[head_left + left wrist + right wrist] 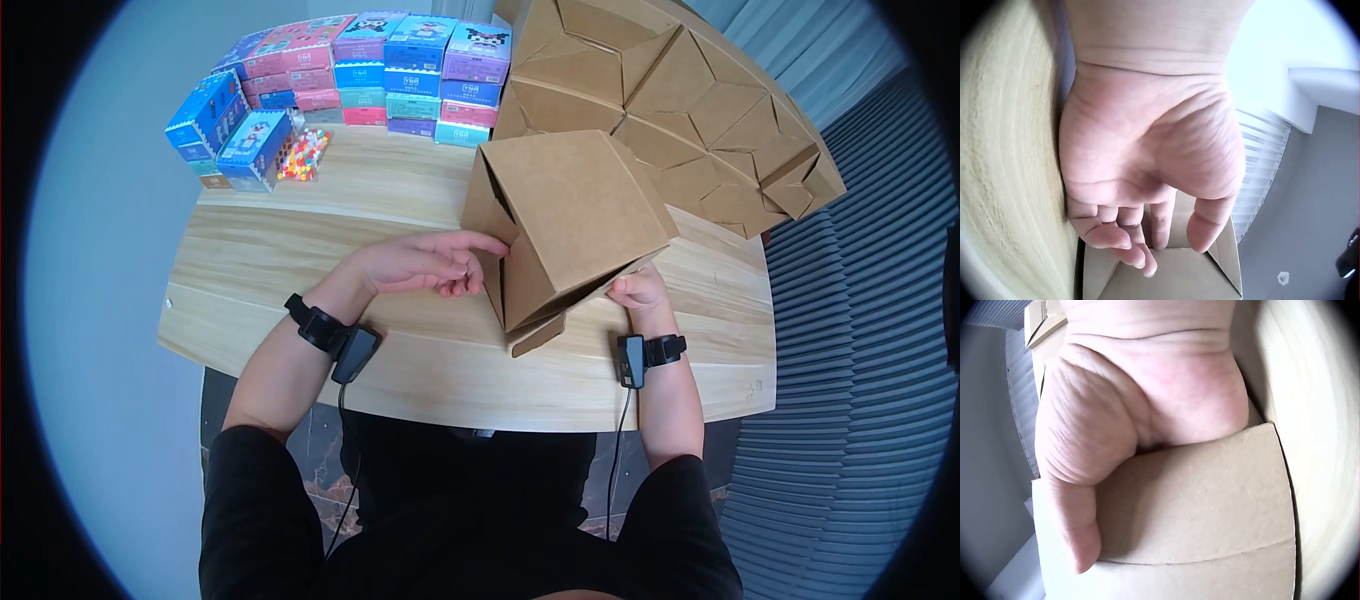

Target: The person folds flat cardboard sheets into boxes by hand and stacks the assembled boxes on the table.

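Cardboard box (590,215) sits just right of my left hand (425,265), whose fingers, loosely extended, hold nothing; my right hand (640,288) pinches its edge. Likely I'm shaping it; the next move calls for folding its lower flap (539,337) inward.

Box (585,205): plain brown cardboard, partly folded, tilted over table (440,365), gaps showing along edges. Loose flap (540,336) juts below near corner. Right hand (640,288) grips near right edge; left hand (435,264) reaches forefinger to left side.
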`<state>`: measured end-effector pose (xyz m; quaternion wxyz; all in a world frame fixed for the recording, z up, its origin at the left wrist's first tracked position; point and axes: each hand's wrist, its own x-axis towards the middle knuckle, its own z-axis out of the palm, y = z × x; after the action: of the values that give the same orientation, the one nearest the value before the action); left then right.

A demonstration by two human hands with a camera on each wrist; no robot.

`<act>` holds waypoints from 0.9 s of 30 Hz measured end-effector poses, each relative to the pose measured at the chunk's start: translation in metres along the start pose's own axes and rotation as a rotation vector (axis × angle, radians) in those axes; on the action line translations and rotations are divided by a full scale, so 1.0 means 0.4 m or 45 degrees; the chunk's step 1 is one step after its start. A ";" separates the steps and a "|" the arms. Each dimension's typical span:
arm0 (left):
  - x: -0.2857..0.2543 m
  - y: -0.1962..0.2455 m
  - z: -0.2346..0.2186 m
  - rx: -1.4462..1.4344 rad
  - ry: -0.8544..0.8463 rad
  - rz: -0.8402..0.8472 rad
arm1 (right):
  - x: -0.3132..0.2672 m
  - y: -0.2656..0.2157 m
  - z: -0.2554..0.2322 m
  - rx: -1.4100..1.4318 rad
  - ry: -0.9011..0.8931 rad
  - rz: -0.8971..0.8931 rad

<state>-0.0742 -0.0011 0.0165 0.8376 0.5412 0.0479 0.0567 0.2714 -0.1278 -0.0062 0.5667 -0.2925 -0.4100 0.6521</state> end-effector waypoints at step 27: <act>0.001 -0.023 -0.048 -0.189 0.173 0.221 | 0.008 -0.008 0.004 -0.120 -0.144 -0.120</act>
<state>-0.0760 0.0125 0.0002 0.8621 0.4748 0.0531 0.1689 0.2710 -0.1250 -0.0023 0.5583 -0.2619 -0.4849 0.6201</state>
